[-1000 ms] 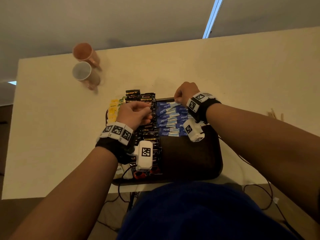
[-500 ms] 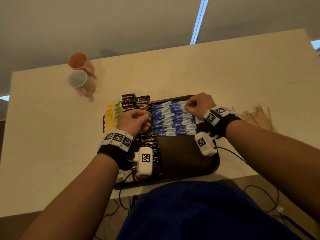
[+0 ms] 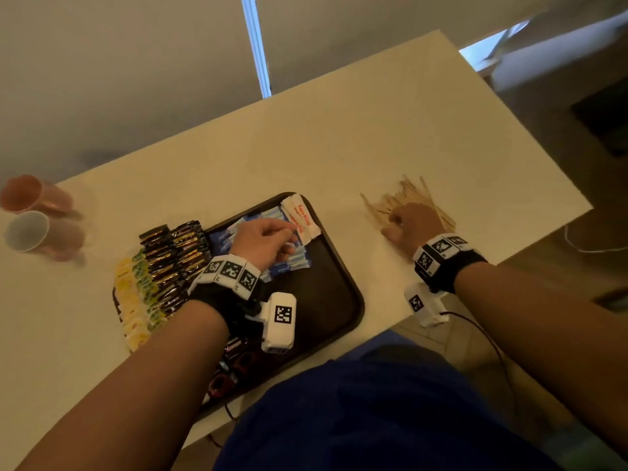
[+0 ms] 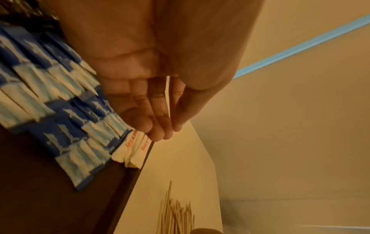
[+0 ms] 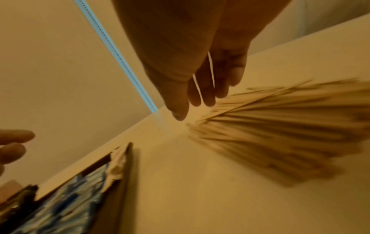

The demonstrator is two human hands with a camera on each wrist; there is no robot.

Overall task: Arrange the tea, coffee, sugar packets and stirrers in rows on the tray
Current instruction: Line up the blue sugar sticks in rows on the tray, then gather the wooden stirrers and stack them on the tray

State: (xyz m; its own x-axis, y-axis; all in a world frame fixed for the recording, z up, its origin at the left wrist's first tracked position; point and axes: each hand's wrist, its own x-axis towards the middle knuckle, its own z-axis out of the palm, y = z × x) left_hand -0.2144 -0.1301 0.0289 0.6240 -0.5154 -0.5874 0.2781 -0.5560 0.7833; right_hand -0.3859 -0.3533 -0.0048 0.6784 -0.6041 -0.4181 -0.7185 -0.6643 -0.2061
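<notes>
stirrers: I see the pile [image 5: 280, 134] smeared by motion in the right wrist view; my right hand [image 3: 413, 224] covers its near part in the head view.
blue packets: my left hand [image 3: 263, 241] hides several [image 4: 60, 126].
dark packets: my left forearm covers the ones [image 3: 173, 260] along the tray's [image 3: 326, 300] near edge.
cups: the pair [image 3: 32, 215] is blurred, cut off at the picture's left edge.

The tray [image 3: 326, 294] is dark brown; on it lie blue and white packets [image 4: 66, 110], white packets with red letters [image 3: 300, 215], black packets with gold print [image 3: 176, 253] and yellow and green ones [image 3: 132, 290]; the stirrers [image 3: 407, 198] are pale wood; the table [image 3: 373, 137] is cream; one cup [image 3: 32, 195] is pink, the other [image 3: 27, 231] white inside; the wrist bands [image 3: 231, 270] are white with black square patterns.
</notes>
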